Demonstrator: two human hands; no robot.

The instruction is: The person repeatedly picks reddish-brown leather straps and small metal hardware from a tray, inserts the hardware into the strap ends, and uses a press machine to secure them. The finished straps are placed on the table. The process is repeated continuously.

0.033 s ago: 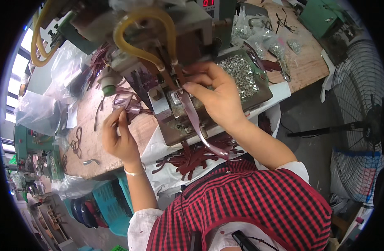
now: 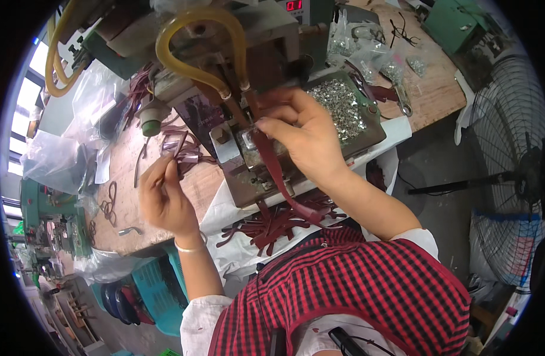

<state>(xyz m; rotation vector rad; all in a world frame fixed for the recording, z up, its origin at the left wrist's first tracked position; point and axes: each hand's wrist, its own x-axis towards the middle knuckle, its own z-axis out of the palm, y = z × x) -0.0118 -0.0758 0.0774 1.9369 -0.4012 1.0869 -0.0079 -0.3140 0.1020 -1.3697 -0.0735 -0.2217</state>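
dark red strap (image 2: 271, 163) trails below the right hand (image 2: 308, 135), its upper end pinched by thumb and forefinger. the left hand (image 2: 167, 199) is half curled; whether holding anything, i cannot tell.

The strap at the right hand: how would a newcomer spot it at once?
Find the machine with the looped yellow hose. Below the loop, the right hand is at the upper end of a dark red strap. Unlike the heaped red straps below, it runs singly down from the machine.
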